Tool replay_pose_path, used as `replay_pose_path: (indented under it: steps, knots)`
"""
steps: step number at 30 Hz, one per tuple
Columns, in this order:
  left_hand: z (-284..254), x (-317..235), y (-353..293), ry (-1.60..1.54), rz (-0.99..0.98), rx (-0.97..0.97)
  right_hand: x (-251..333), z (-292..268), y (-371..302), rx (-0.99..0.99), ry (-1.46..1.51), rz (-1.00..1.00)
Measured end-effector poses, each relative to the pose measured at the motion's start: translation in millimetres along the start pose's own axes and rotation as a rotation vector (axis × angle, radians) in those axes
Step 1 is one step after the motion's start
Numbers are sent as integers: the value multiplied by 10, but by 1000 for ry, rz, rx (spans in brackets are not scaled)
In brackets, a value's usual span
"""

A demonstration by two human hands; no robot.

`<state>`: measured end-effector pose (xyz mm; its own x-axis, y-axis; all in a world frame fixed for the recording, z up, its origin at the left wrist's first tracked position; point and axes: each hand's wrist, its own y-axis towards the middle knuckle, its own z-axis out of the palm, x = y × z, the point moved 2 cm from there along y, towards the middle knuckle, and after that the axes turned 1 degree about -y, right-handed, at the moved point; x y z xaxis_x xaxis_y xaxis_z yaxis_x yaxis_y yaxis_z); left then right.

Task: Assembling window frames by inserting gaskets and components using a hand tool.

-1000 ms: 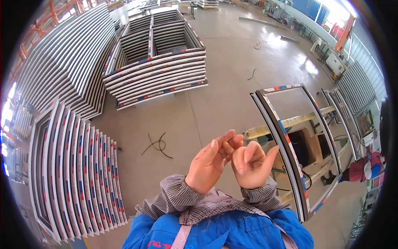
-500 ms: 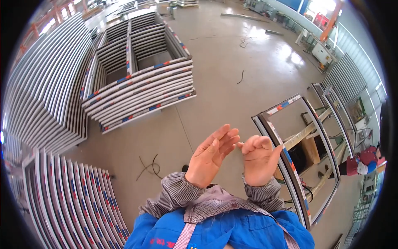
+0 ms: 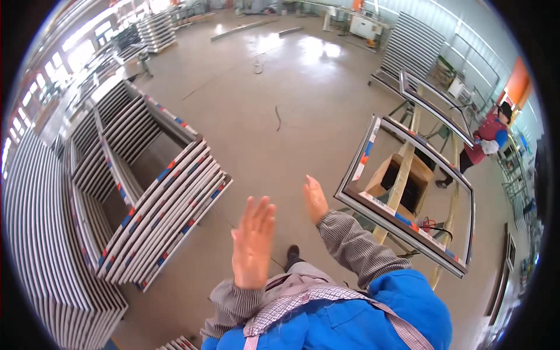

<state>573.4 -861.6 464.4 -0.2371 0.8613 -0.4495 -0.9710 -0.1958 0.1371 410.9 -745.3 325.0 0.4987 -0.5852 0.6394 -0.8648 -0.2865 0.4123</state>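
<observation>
My left hand is raised in front of my body, fingers stretched out, with nothing in it. Farther right, my right hand reaches forward, also bare, its fingers extended. The two hands are apart. Nearest to the right hand is a rectangular window frame with red, blue and white tape along its sides, lying across wooden beams. To the left of my left hand stands a stack of similar taped frames. Neither hand touches a frame.
Under the near frame is an open cardboard box. A second frame lies beyond it, beside a person in a red and blue top. Tall stacked frames line the far left. A thin dark strip lies on the floor.
My view has turned to the right. My hands, close together before, have moved apart, and the curled right fingers have straightened. One foot now shows ahead of me.
</observation>
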Motion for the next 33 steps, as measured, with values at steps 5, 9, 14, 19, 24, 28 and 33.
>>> replay_pose_path:
  steps: [5,9,14,19,24,28,33]
  knots:
    - [-95,-54,712,1246,546,129,611,273,110,357,1340,890]
    - [-1159,358,1445,1600,467,469,601,368,676,606,1387,901]
    - [-3221,185,1789,2384,-122,53,-46,34,1827,380,1425,910]
    - [-5079,-229,1559,2059,-478,175,-1030,-353,2521,-121,1218,658]
    - [-5327,74,2874,1993,-594,188,-2450,-213,2277,-627,524,654]
    - [-5182,408,3922,1944,-687,153,-2546,-545,2012,-572,-380,796]
    - [-4944,1060,5209,1882,-808,130,-2771,-514,1718,-447,-514,1039]
